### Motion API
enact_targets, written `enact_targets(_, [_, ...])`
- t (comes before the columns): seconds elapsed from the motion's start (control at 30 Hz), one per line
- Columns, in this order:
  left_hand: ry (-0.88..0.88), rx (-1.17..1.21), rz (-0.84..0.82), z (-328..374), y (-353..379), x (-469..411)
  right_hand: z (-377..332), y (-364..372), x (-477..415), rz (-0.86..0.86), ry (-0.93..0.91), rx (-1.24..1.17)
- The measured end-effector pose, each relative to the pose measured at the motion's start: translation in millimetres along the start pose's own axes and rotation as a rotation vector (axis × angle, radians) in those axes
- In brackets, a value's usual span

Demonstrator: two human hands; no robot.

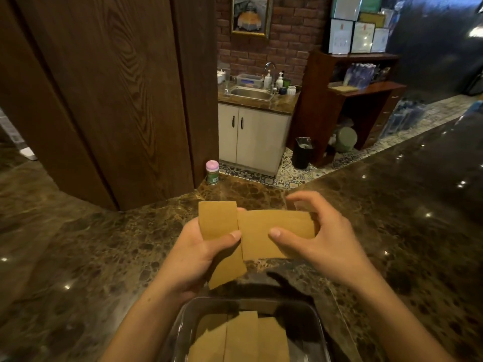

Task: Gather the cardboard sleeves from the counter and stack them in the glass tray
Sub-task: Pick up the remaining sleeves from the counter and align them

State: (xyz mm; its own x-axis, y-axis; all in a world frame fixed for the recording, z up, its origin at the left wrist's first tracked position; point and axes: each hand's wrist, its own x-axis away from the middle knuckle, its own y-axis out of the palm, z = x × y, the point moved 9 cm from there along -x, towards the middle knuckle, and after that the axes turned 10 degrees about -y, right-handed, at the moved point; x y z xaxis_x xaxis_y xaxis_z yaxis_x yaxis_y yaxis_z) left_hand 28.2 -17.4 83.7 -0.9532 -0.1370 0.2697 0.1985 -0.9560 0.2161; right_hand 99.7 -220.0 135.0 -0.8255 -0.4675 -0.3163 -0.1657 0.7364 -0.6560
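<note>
Two flat brown cardboard sleeves are held in the air above the dark marble counter [104,244]. My left hand [198,254] grips one sleeve [218,220] that stands roughly upright, thumb across its front. My right hand [321,239] pinches the other sleeve [264,235], which lies sideways and touches the first along its left edge. Below them, at the bottom of the view, a clear glass tray [317,322] holds a few more sleeves [243,338] lying overlapped and flat.
A small green jar with a pink lid [212,172] stands at the counter's far edge by a dark wooden pillar [117,100]. Beyond the counter are a sink cabinet [251,137], a black bin [302,152] and wooden shelves [360,95].
</note>
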Motion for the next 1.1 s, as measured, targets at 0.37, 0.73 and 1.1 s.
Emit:
enact_targets(0.37, [-0.207,0.126,-0.075,-8,9,-9,4,24,11,-0.403,-0.004,-0.161])
enact_targets(0.73, [-0.107,0.021,-0.212,-7,26,-4,27,27,25,0.016,0.258,-0.949])
enact_targets(1.1, [0.013,-0.229,-0.225,3,34,3,-11,4,-4,-0.239,0.007,-0.368])
